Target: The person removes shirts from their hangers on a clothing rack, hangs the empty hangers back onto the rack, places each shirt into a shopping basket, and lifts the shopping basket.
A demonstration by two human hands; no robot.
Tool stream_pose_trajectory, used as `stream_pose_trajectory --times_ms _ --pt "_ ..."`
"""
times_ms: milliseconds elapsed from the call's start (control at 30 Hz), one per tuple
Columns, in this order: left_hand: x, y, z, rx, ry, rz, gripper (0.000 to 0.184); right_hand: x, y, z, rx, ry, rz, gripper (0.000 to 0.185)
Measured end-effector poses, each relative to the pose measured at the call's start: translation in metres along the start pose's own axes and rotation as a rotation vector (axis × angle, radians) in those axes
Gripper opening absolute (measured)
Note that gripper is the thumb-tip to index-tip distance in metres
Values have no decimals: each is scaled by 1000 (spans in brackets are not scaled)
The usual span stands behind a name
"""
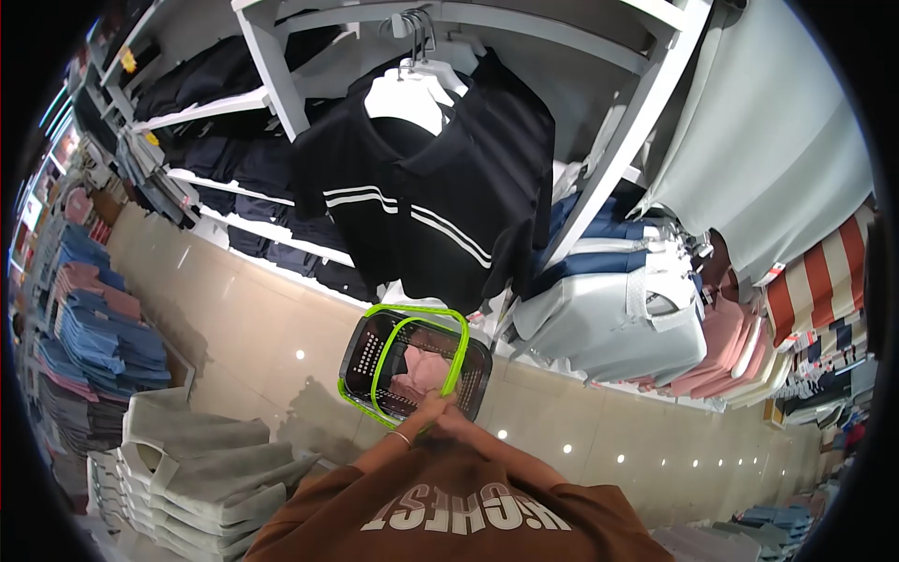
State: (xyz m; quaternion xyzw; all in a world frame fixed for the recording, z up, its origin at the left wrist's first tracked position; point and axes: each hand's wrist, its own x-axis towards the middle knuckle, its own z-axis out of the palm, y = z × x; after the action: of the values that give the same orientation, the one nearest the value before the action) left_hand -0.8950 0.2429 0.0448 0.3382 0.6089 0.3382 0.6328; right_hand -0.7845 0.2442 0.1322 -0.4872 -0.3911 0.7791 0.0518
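Note:
A black shopping basket [370, 354] with bright green handles hangs in front of me, above the tiled floor. Inside it lies a folded pink garment [421, 373]. My left hand [426, 412] is closed around the near end of the green handle [462, 351]. Right against it, my right hand [455, 421] is closed at the same spot on the handle; its fingers are partly hidden. Just beyond the basket, a black polo shirt [440, 192] with white chest stripes hangs on white hangers [408, 98].
Shelves [272, 229] of folded dark clothes stand behind the polo. Light grey shirts [609, 328] and pink garments [726, 347] hang to the right. Stacked grey shirts [201, 459] are near my left, with blue clothes [108, 337] farther out. Glossy tiles [248, 318] lie between.

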Motion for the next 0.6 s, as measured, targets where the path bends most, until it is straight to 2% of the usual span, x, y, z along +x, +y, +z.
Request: stream_pose_trajectory --times_ms 133,233,300,433,533,600 --pt "14 -21 -9 26 -65 13 33 18 7 -1 -20 -55 -6 43" --pt "-27 29 -2 69 5 53 35 19 21 2 -43 -83 -16 44" --pt "-32 33 -1 0 2 135 35 26 23 0 -49 -89 -27 42" --pt "-10 -16 -13 1 15 218 36 29 36 11 -34 -92 -31 36" --pt "-29 28 -28 3 -70 9 42 38 20 17 -29 -62 -75 33" --pt "-1 -13 -44 17 -80 -3 38 46 12 20 -61 -25 -109 32"
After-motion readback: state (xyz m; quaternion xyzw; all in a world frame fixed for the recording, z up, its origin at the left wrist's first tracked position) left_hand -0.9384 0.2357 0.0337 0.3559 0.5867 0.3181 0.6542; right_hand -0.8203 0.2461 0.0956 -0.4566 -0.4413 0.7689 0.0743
